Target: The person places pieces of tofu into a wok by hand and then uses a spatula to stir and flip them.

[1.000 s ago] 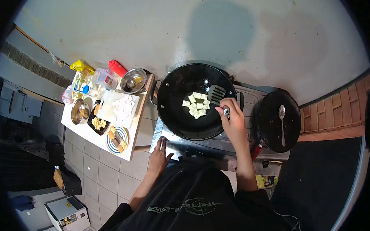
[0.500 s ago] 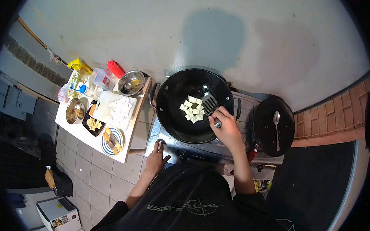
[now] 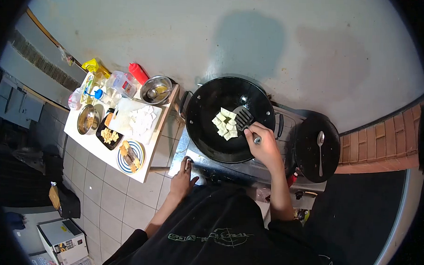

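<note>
My right hand (image 3: pixel 263 143) is wrapped round the handle of a black slotted spatula (image 3: pixel 244 117). The spatula's blade dips into a large black wok (image 3: pixel 204 141) and touches the right side of a small heap of pale, square-cut pieces (image 3: pixel 225 123). These lie together near the middle of the wok. My left hand (image 3: pixel 183 180) rests at the front left corner of the metal stove (image 3: pixel 201 166), its fingers stretched forward and its thumb apart. It appears to hold nothing.
Right of the wok lies a black pan (image 3: pixel 309 150) with a metal spoon (image 3: pixel 320 152). A side table holds a cutting board (image 3: pixel 124 115) with white pieces, a striped plate (image 3: pixel 139 151), a black tray (image 3: pixel 102 140), metal bowls (image 3: pixel 166 81) and a red bottle (image 3: pixel 138 73).
The spatula and right hand have shifted slightly, and the pale pieces sit in a tighter heap. My left hand stays at the stove's corner. The whole view has swung a little.
</note>
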The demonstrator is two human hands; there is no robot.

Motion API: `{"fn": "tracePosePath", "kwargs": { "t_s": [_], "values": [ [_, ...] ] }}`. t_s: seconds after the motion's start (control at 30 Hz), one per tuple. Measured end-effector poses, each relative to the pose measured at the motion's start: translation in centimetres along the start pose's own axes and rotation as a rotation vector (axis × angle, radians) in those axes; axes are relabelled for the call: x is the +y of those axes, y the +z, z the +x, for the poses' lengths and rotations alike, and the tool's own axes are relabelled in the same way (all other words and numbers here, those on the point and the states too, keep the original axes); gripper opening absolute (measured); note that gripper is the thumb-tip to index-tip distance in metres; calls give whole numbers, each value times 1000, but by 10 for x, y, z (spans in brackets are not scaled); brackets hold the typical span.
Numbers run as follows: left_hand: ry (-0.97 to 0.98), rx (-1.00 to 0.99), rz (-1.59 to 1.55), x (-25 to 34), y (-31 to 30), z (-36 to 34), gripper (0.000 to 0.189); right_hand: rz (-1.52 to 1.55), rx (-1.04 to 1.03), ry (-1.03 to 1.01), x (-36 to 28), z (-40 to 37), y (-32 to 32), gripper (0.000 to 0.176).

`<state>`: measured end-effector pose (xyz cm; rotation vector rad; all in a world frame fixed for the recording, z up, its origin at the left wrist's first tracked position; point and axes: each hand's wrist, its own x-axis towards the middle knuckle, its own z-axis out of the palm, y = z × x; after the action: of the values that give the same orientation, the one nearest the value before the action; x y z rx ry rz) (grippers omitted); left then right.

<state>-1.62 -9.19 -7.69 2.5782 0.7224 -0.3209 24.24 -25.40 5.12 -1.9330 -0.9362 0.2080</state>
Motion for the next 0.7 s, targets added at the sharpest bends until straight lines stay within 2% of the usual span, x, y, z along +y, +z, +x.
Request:
{"fn": "tracePosePath", "kwargs": {
  "t_s": [0.13, 0.4, 0.7],
  "values": [
    [22, 65, -9, -1, 4, -1, 77, -41, 13, -18, -5, -5, -2, 14],
    [7, 32, 26, 3, -5, -3, 77, -145, 89, -41, -10, -13, -6, 11],
    [11, 37, -21, 5, -7, -2, 76, -206, 15, -23, -14, -19, -10, 16]
  ]
}}
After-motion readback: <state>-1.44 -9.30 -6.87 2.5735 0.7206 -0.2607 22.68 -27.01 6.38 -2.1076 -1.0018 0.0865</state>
